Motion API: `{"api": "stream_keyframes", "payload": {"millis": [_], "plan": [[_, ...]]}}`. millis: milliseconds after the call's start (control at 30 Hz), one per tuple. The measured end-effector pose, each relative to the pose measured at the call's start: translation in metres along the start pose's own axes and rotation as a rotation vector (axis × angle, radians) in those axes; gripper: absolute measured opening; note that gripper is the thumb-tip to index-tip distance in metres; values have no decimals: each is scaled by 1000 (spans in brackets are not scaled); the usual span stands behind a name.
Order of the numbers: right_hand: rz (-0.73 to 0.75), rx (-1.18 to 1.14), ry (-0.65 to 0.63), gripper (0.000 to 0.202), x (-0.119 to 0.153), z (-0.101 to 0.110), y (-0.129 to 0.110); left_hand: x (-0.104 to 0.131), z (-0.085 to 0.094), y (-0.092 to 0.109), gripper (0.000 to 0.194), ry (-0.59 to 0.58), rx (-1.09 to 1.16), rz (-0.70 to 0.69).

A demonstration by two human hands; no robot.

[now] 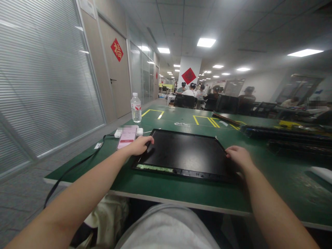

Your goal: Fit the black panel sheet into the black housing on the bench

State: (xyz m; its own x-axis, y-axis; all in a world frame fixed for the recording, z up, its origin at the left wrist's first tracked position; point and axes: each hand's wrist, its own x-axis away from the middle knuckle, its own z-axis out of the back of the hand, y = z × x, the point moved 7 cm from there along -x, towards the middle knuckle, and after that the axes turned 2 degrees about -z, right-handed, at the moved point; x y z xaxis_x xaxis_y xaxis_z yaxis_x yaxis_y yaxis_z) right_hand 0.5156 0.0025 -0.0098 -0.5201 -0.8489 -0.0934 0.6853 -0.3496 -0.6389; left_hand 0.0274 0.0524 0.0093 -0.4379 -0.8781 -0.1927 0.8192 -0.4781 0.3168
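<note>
A black rectangular panel point(181, 152) with a raised frame lies on the green table in front of me. A green strip point(155, 168) runs along the left part of its near edge. My left hand point(140, 145) is closed on the panel's left edge, thumb and finger near the upper left corner. On the opposite side, my right hand point(239, 156) pinches the right edge, its fingertips at the frame. The undersides of both hands are hidden.
A phone point(127, 137) lies by a white power strip point(140, 131) left of the panel. Behind them stands a water bottle point(136, 109). Long black parts point(282, 134) lie at the right. A black cable point(77, 164) crosses the left table edge. Several people sit farther back.
</note>
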Motion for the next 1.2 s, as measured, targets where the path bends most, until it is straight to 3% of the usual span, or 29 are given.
{"api": "stream_keyframes", "payload": {"millis": [300,467,667,933,1100,1200], "plan": [[-4,-6,-4,20,-2,0,0,-2,-6,-6,52,23,32,-8],[10,-1,-10,21,-7,-3,5,-4,-7,-12,54,118,-63,22],[0,5,-9,21,-7,-4,5,-3,-12,-13,52,-6,9,53],[9,14,-13,22,-6,-3,4,4,-1,-11,58,60,288,199],[18,21,0,21,-9,-2,6,7,7,-5,60,169,685,238],[11,11,5,21,-7,-1,6,11,4,-3,62,169,982,354]]}}
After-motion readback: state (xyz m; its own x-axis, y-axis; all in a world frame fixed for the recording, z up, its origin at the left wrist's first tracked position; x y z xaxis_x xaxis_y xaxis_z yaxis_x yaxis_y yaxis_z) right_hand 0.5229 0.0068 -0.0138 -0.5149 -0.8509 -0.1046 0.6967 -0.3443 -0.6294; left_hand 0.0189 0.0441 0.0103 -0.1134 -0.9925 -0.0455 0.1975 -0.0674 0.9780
